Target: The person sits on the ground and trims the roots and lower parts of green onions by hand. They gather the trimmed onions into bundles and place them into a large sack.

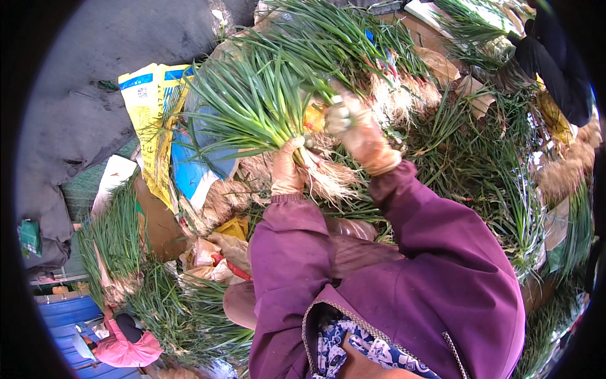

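My left hand [288,166], in a tan soiled glove, grips a bunch of long-leaved allium greens [270,113] near the base of the stalks. The leaves fan up and to the left, and pale stringy roots [331,180] hang out on the right side of the fist. My right hand [352,130], also gloved, is raised just right of the bunch and blurred by motion. Its fingers look curled near some green stalks; whether it holds any is unclear. Beyond it lies a large pile of the same greens [341,47] with roots [402,92] towards me.
Loose leaves [454,147] cover the ground at right. Yellow printed sacking [151,128] and a blue sheet [187,161] lie at left, with another upright bundle [116,237] beyond. A person in pink [128,343] crouches lower left; another person's dark-clothed leg [549,71] is upper right.
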Demonstrator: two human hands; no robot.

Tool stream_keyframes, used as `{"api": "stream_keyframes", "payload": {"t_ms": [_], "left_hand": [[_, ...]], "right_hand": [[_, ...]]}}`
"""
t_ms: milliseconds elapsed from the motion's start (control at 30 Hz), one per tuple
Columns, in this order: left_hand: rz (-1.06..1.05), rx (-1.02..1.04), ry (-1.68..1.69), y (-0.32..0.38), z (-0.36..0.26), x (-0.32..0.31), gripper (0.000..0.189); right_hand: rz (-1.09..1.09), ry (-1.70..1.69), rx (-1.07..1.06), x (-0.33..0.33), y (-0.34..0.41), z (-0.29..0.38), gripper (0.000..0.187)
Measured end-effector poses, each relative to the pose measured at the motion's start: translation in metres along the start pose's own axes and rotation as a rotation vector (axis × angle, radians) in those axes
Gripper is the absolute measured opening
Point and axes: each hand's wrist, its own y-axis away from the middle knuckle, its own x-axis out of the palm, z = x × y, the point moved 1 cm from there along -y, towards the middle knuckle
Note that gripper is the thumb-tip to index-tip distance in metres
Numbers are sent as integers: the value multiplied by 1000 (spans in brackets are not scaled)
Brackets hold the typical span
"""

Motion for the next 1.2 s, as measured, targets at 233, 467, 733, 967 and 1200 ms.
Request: {"api": "stream_keyframes", "payload": {"t_ms": [233,467,733,967,1200], "left_hand": [[155,-5,163,8,-12,4,40],[201,-41,226,11,-19,-7,37],[140,47,3,11,-11,-4,49],[16,22,-100,24,-22,19,51],[5,-23,152,28,-16,16,48]], "right_hand": [[-67,827,-204,-5,-34,-3,19],[454,1484,-125,-53,-37,-20,26],[349,2561,870,-42,75,67,25],[293,1298,153,-9,10,-19,39],[-496,1771,-263,-43,-12,23,31]]}}
